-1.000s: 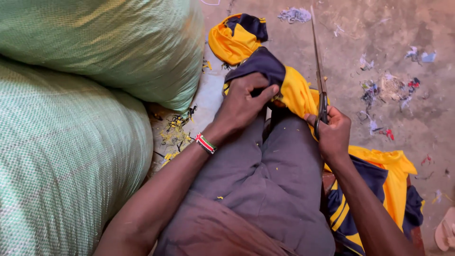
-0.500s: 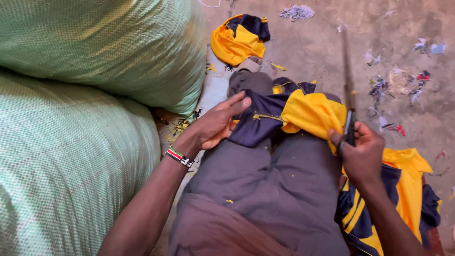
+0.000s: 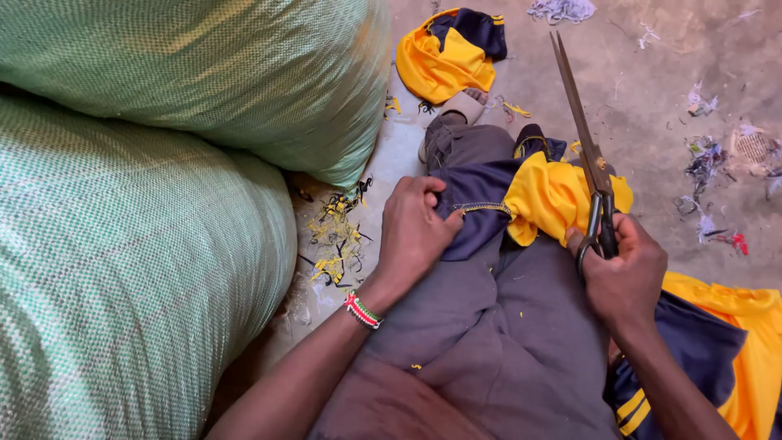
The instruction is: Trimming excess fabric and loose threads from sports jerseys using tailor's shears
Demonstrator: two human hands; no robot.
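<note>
My left hand [image 3: 417, 231] grips the navy edge of a yellow and navy garment [image 3: 521, 194] that lies across my lap on grey trousers [image 3: 489, 326]. A beaded band circles that wrist. My right hand [image 3: 626, 269] holds the handles of long metal scissors [image 3: 585, 145], whose closed blades point up and away over the yellow cloth. The rest of the garment trails off my right thigh to the lower right.
Two big green woven sacks [image 3: 147, 204] fill the left side, close to my left arm. Another yellow and navy cloth piece [image 3: 446, 50] lies on the concrete floor ahead. Yellow and dark cloth trimmings [image 3: 336, 236] litter the floor beside the sacks, with thread scraps [image 3: 717, 163] at right.
My left hand shifted along the garment and now grips its navy edge. My right hand brought the scissors in closer over the yellow cloth, blades still pointing away.
</note>
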